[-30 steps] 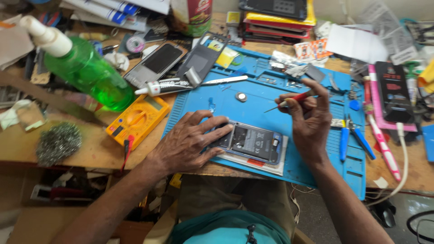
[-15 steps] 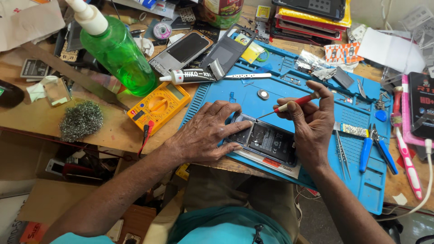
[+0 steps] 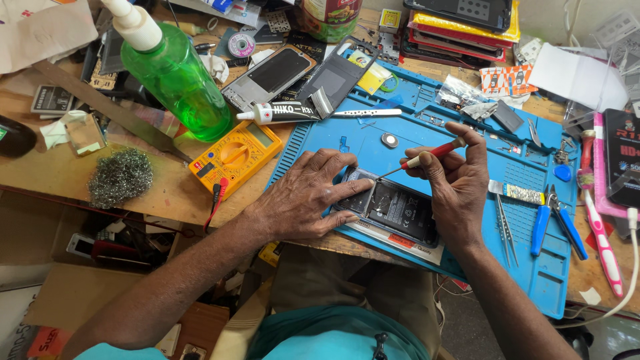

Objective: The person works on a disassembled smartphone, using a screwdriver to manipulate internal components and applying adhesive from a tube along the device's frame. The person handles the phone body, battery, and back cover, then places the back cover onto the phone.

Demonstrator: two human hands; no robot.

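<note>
Screwdriver tip over an opened phone.
Right hand (image 3: pixel 460 193) pinches the red screwdriver (image 3: pixel 427 156); left hand (image 3: pixel 303 200), fingers spread, pins the opened phone (image 3: pixel 393 210). A slip could gouge its internals.

This is a phone repair workshop: a blue repair mat (image 3: pixel 467 150) covers much of a cluttered wooden counter (image 3: pixel 167 193), and an opened phone (image 3: pixel 393 210) lies on the mat's near edge. Just left of the mat sit a yellow multimeter (image 3: pixel 235 157) and a green squeeze bottle (image 3: pixel 177 77), while pliers (image 3: pixel 550 223) and tweezers (image 3: pixel 505 227) lie on the mat's right part. Behind the mat lie loose phone screens (image 3: pixel 270 75), a tube of glue (image 3: pixel 283 112) and a stack of phone parts (image 3: pixel 460 17).
</note>
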